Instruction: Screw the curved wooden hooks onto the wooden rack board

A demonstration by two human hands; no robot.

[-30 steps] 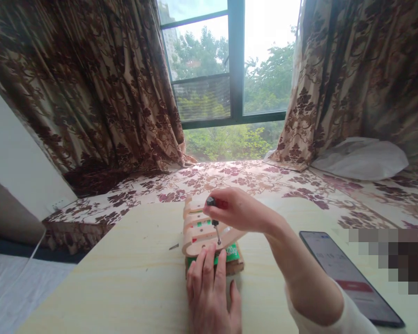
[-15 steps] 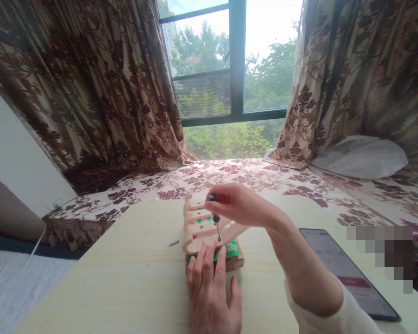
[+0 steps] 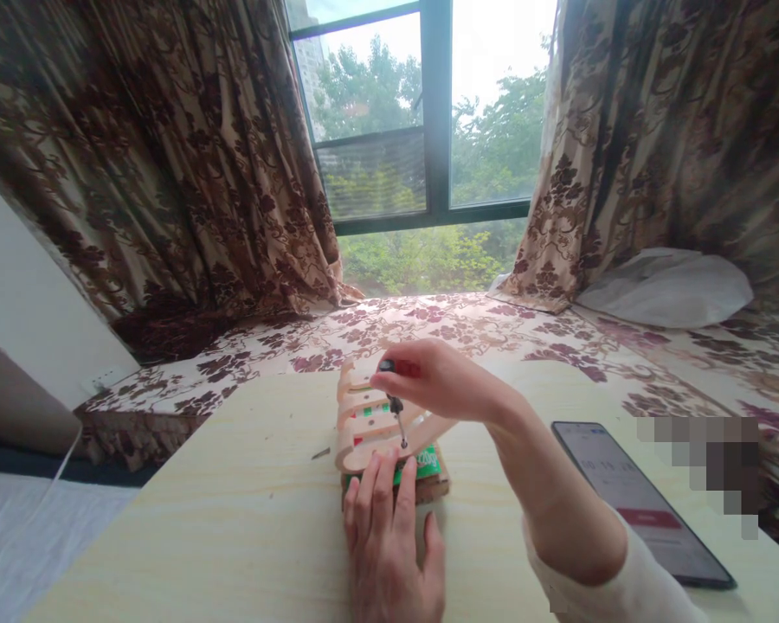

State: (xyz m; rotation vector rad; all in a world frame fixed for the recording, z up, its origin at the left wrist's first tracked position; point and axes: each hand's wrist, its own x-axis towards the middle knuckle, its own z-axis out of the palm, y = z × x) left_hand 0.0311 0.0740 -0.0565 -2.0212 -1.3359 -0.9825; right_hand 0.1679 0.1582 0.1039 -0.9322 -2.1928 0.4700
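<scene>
A screwdriver [image 3: 397, 413] stands nearly upright in my right hand [image 3: 428, 376], its dark handle partly hidden by the fingers wrapped round it. The tip meets a screw in the nearest curved bar of a pale wooden slatted piece [image 3: 357, 456]. Several similar bars lie behind that one, some with dark screw heads. Under the piece is a small box [image 3: 428, 467] with a green label and brown sides. My left hand [image 3: 395, 545] lies with fingers stretched forward, fingertips on the near bar and the box's front.
On the pale wooden table [image 3: 234, 502], a small dark metal bit [image 3: 321, 453] lies left of the box. A phone [image 3: 636, 493] lies at the right. Beyond are a ledge with floral cloth [image 3: 428, 320], a white bag [image 3: 668, 285], curtains [image 3: 234, 173] and a window.
The view has shifted slightly, so everything sits a little further left. Both hands keep their places, with the screwdriver still on the same screw.
</scene>
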